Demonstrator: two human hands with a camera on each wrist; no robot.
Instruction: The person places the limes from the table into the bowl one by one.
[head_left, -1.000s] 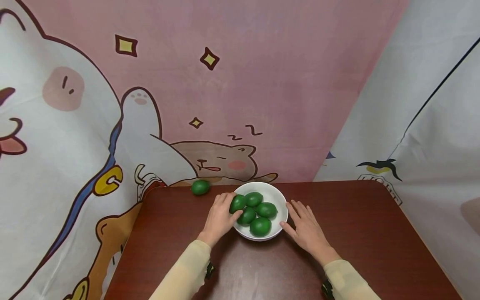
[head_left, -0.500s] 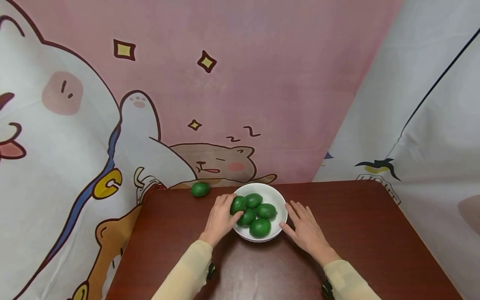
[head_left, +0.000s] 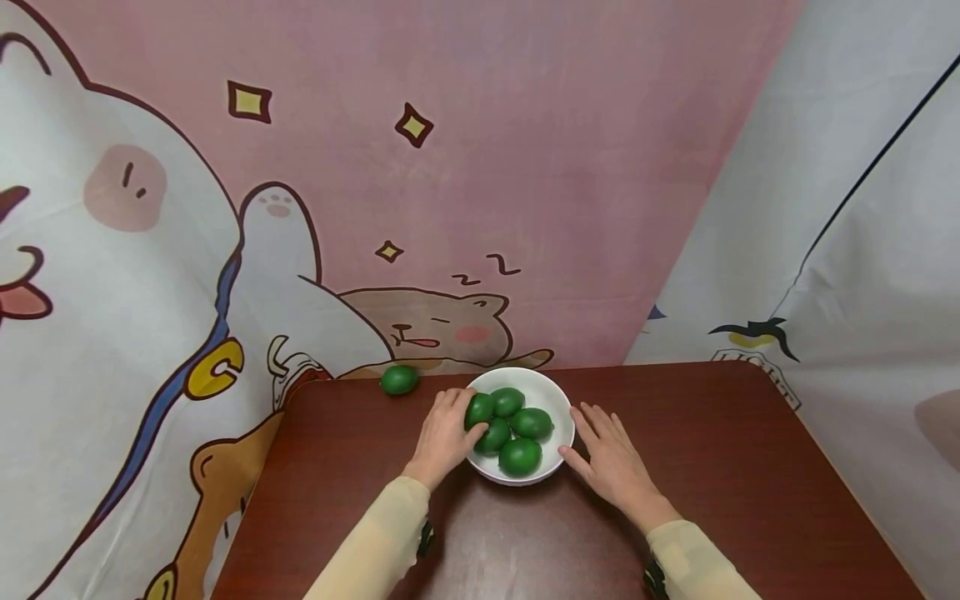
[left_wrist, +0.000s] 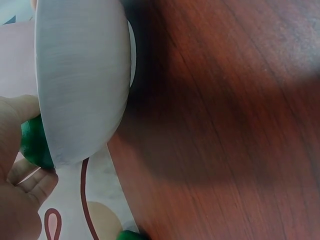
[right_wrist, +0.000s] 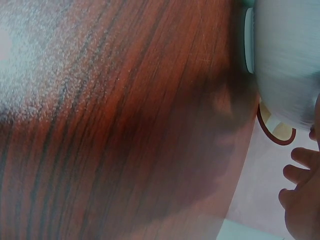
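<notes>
A white bowl (head_left: 558, 408) with several green limes (head_left: 520, 457) in it stands on the table toward the back. My left hand (head_left: 442, 437) is at its left rim, thumb and fingers around a lime (head_left: 479, 410) at that side. In the left wrist view this lime (left_wrist: 35, 142) shows between the thumb and fingertips, beside the bowl's rim (left_wrist: 45, 120). On the opposite side, my right hand (head_left: 617, 458) has its fingers extended, fingertips right at the bowl's right rim. The right wrist view shows only part of this hand (right_wrist: 305, 195) near the bowl (right_wrist: 290, 60).
Another lime (head_left: 400, 380) lies at the back left edge of the dark red-brown wooden table (head_left: 712, 467). Behind the table hangs a pink and white cartoon-printed cloth (head_left: 570, 183).
My left hand and its lime have shifted slightly to the right, inward over the bowl. My right hand stays at the right rim. The head view has tilted a little.
</notes>
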